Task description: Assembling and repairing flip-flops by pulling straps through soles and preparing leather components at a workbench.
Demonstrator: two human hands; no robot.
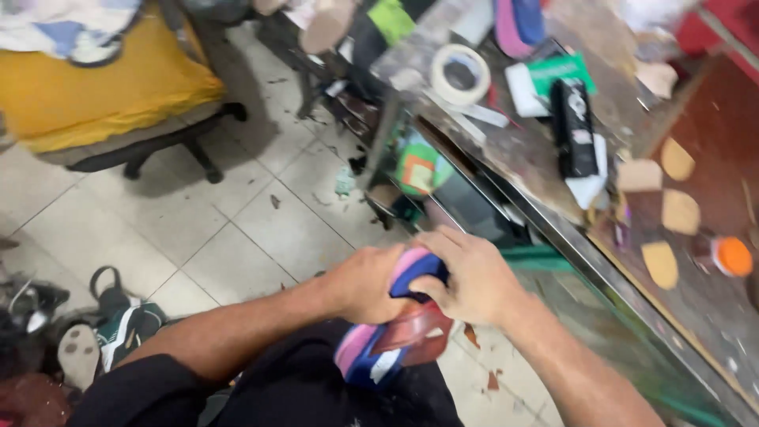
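Both my hands grip a shoe with a pink, blue and white sole and a reddish-brown upper, held over my lap. My left hand clasps its upper end from the left. My right hand presses on the blue and pink part from the right, with the fingers curled over it. The lower half of the shoe rests against my dark trousers.
A worn workbench runs along the right, carrying a roll of tape, a black tool, tan sole pieces and an orange-capped jar. A yellow-covered chair stands at the back left. Shoes lie on the tiled floor at left.
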